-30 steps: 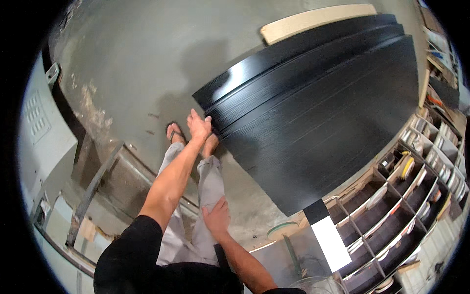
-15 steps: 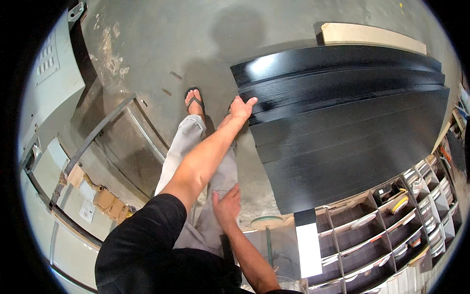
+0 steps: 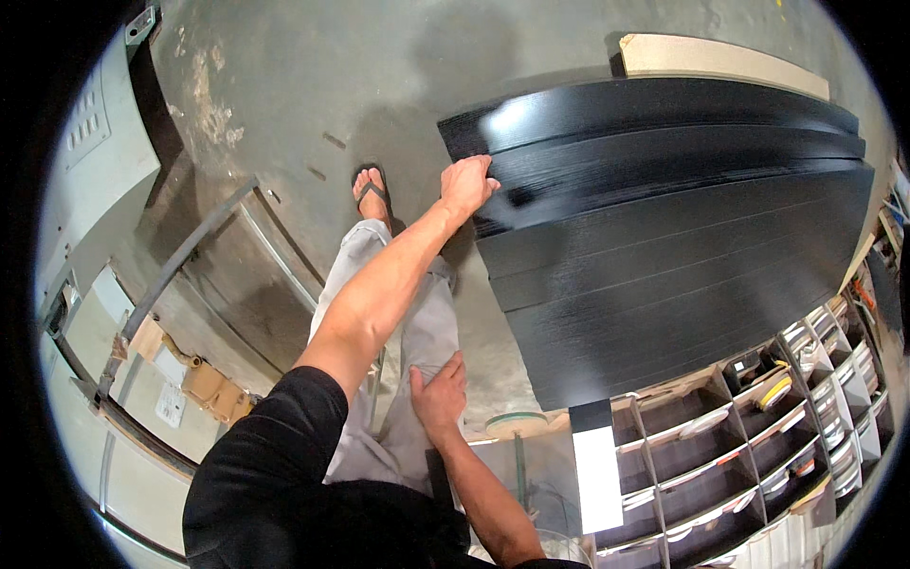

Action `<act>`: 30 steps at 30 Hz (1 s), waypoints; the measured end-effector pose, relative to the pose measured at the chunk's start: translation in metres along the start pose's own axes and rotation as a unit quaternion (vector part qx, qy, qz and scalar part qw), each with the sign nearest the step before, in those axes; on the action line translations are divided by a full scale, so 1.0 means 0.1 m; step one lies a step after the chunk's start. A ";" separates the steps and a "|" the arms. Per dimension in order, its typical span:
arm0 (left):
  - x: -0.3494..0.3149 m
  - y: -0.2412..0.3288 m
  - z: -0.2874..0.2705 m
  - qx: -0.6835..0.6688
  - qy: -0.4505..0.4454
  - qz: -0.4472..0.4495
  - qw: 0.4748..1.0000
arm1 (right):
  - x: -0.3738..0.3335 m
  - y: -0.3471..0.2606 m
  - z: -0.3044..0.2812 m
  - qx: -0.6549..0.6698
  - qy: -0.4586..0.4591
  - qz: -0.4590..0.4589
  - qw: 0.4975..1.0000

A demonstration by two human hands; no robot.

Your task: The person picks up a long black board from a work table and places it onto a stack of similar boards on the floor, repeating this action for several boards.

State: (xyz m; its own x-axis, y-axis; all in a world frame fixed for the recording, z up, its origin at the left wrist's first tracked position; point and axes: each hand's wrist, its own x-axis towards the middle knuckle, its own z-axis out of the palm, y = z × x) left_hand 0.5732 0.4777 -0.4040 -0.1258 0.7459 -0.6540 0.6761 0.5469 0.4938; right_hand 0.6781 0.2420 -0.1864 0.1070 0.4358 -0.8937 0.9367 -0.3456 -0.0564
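A stack of long black boards (image 3: 654,247) with a faint wood grain lies to my right, the upper ones staggered in steps. My left hand (image 3: 467,187) is closed on the near-left end of one upper black board, the thumb and fingers curled at its edge; part of the fingers is hidden. Resting on my grey trouser leg near the knee is my right hand (image 3: 439,395), its fingers laid against the cloth and the thumb apart. It holds nothing.
A pale board (image 3: 725,64) lies beyond the stack. Below it stands a compartment rack (image 3: 697,446) with edging rolls. A metal frame (image 3: 190,248) and a light-grey machine housing (image 3: 104,142) are on the left. My sandalled foot (image 3: 372,190) stands on the concrete floor.
My left hand has moved slightly up and left along the board ends, its thumb now folded in over the edge. The right hand stays on my leg.
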 end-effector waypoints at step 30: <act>-2.29 -1.48 1.39 -0.251 -0.072 -0.299 0.918 | -0.02 -0.44 0.01 -0.143 0.006 -0.085 0.986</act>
State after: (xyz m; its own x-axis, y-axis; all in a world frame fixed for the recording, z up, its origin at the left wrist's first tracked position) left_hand 0.6034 0.1730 -0.4070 -0.2427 0.2164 -0.9456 0.0925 0.9755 0.1995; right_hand 0.6363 0.2557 -0.1823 -0.0577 0.4779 -0.8765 0.9970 -0.0180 -0.0754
